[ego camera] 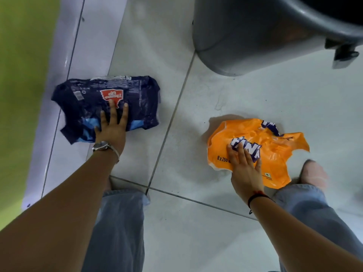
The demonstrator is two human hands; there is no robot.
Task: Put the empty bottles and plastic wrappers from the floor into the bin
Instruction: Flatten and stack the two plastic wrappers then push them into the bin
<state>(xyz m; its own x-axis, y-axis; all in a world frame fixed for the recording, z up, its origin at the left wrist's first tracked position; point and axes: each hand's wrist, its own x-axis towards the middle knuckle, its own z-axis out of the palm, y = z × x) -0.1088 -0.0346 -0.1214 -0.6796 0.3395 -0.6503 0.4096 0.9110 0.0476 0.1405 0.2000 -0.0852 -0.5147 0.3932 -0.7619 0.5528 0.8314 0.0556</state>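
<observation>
Head cam is looking straight down at your two arms, and what matters for the lift is which wrapper sits nearer the bin; your left hand (pixel 111 126) lies flat on the crumpled dark blue plastic wrapper with the red logo (pixel 106 103), fingers spread and not yet closed, so it's pressing on the wrapper, not gripping it; that wrapper lies on the floor at the left, right against the pale skirting strip (pixel 59 95), with its long side running left to right across your reach; your right hand (pixel 245 165) is on the near left edge of the crinkled orange plastic wrapper with purple lettering (pixel 275 150), fingers apart on the printed part; I can't tell if any plastic is pinched under the palm; the round grey plastic bin (pixel 245 36) stands far and to the right, well apart from the blue one and only near the orange one; so I'd guess your right hand has the shorter trip, mostly straight away from you, while the left has to swing across to the right; no bottles in view here.
</observation>
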